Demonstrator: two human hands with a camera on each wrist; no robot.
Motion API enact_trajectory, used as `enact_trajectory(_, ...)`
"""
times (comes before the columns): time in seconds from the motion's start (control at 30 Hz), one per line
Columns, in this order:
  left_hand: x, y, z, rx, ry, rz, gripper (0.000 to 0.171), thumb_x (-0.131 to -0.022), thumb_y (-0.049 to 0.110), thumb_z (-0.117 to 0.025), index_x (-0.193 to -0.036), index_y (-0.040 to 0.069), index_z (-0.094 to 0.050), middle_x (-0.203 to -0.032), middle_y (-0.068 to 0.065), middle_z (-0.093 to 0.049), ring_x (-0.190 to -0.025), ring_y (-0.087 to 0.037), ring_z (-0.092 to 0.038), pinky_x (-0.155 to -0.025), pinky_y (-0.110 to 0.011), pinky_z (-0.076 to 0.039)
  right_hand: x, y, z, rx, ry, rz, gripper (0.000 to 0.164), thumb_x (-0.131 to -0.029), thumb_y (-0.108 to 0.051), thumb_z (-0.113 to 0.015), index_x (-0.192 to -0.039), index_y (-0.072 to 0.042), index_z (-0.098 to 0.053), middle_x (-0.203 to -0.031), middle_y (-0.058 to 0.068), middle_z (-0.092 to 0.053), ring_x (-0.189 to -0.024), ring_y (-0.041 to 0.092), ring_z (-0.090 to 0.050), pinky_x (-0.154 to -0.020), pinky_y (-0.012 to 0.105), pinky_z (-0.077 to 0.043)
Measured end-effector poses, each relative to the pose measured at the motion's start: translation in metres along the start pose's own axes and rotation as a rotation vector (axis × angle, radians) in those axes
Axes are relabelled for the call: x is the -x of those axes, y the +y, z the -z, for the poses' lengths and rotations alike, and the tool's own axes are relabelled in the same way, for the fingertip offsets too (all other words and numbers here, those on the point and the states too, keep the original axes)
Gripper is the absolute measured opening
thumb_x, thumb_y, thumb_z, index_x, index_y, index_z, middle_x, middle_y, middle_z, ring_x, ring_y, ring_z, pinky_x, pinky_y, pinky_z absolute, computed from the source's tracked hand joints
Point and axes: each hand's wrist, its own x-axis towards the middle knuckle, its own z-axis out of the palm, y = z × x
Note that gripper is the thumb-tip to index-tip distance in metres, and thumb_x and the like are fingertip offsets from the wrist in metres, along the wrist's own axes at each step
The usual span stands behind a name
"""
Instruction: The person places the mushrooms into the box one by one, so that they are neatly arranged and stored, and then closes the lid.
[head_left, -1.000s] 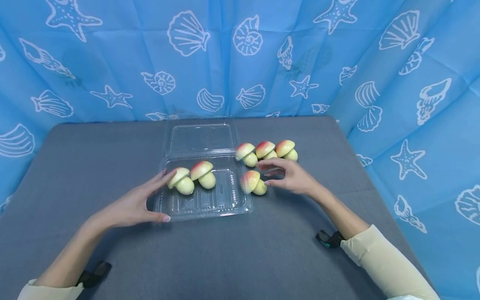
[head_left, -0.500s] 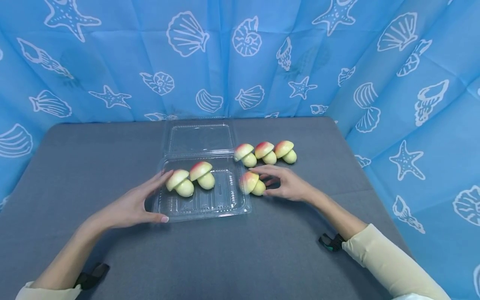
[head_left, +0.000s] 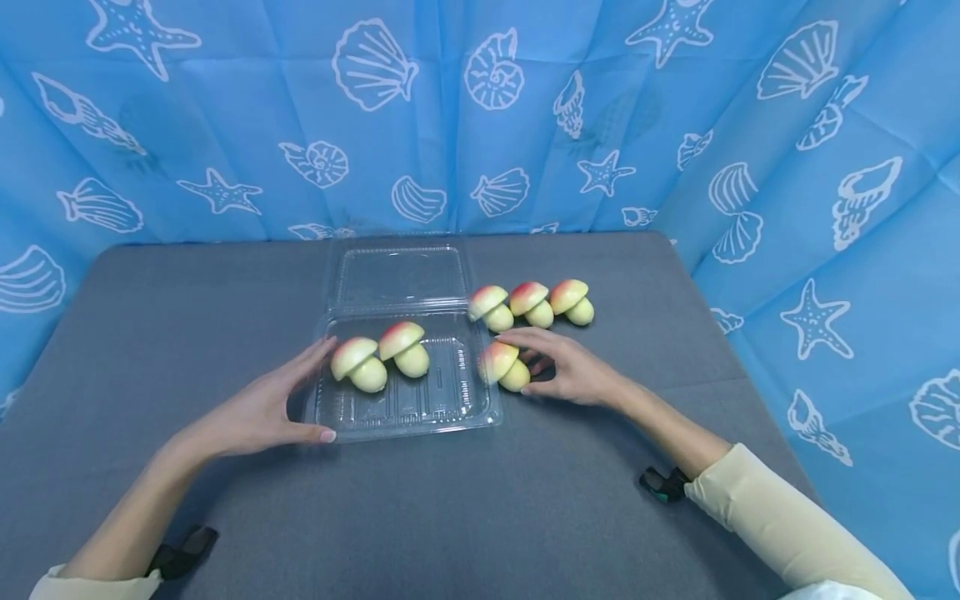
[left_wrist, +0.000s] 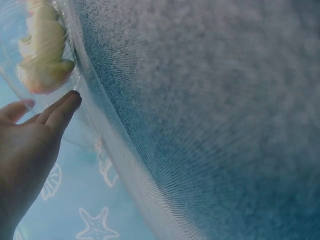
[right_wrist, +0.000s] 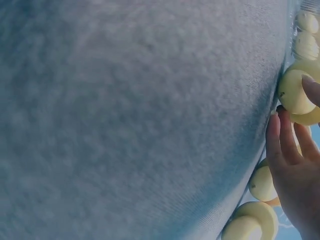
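In the head view, a clear plastic clamshell container [head_left: 450, 412] lies with its lid laid back, holding two toy mushrooms [head_left: 411, 358] with pale stems and reddish-yellow caps. My left hand [head_left: 258, 412] rests at the container's left side, fingers extended and thumb near its front corner. Beside the container's right edge, my right hand [head_left: 573, 367] has thumb and fingers around another toy mushroom [head_left: 514, 377], whose cap shows behind the clear rim. In the right wrist view, the thumb lies against this mushroom's pale stem [right_wrist: 295, 92], with other fingertips below it.
Three more toy mushrooms [head_left: 531, 304] stand in a row behind my right hand, right of the clear lid [head_left: 401, 279]. Grey cloth [head_left: 480, 517] covers the table. A blue curtain [head_left: 450, 125] with shell prints hangs along the back and right.
My right hand has come down and left from above the toy mushroom, and its thumb and fingers have closed in around it. The left hand stays at the container with hardly any shift.
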Motion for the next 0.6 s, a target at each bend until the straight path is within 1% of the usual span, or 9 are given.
enact_trajectory(0.1,0.0010,0.0012,0.0005,-0.001,-0.002,0.009,0.117,-0.076,0.044,-0.085,-0.161,0.016,-0.010,-0.164,-0.022,-0.012,-0.145,-0.049,-0.020,-0.110,-0.069,-0.022,-0.0002,0.0010,-0.0021,0.005,0.018,-0.003,0.078,-0.079,-0.004,-0.084,-0.148,-0.013,-0.048,-0.148,0.005,-0.049,-0.106,0.023,-0.064,-0.082,0.035,-0.058)
enact_trajectory(0.27,0.0031,0.0029,0.0019,0.002,-0.011,0.023,0.118,-0.077,0.046,-0.084,-0.161,0.015,-0.007,-0.163,-0.023,-0.012,-0.145,-0.050,-0.018,-0.109,-0.070,-0.023,-0.0003,0.0023,-0.0042,0.010,0.031,-0.038,0.075,-0.079,-0.009,-0.085,-0.145,-0.020,-0.051,-0.142,-0.001,-0.054,-0.100,0.019,-0.066,-0.082,0.034,-0.058)
enact_trajectory(0.37,0.0026,0.0027,0.0018,-0.001,-0.014,0.027,0.119,-0.077,0.046,-0.084,-0.161,0.013,-0.006,-0.163,-0.023,-0.012,-0.145,-0.050,-0.018,-0.109,-0.070,-0.023,0.0002,0.0028,-0.0037,0.017,0.034,-0.042,0.075,-0.080,-0.009,-0.084,-0.146,-0.019,-0.051,-0.143,-0.001,-0.054,-0.099,0.018,-0.066,-0.081,0.034,-0.058)
enact_trajectory(0.5,0.0018,0.0012,0.0008,-0.006,-0.013,0.035,0.120,-0.077,0.046,-0.084,-0.161,0.013,-0.006,-0.163,-0.023,-0.011,-0.145,-0.049,-0.017,-0.110,-0.069,-0.023,0.0013,0.0032,-0.0010,0.012,0.036,-0.015,0.073,-0.081,-0.008,-0.083,-0.147,-0.016,-0.050,-0.145,0.004,-0.052,-0.100,0.020,-0.066,-0.079,0.035,-0.059)
enact_trajectory(0.6,0.0014,0.0010,0.0008,-0.005,-0.016,0.043,0.121,-0.076,0.048,-0.084,-0.161,0.013,-0.005,-0.164,-0.023,-0.010,-0.146,-0.048,-0.016,-0.111,-0.068,-0.022,0.0024,0.0023,0.0029,-0.004,0.044,-0.003,0.071,-0.082,-0.008,-0.082,-0.145,-0.014,-0.051,-0.144,0.005,-0.053,-0.099,0.021,-0.065,-0.078,0.037,-0.059)
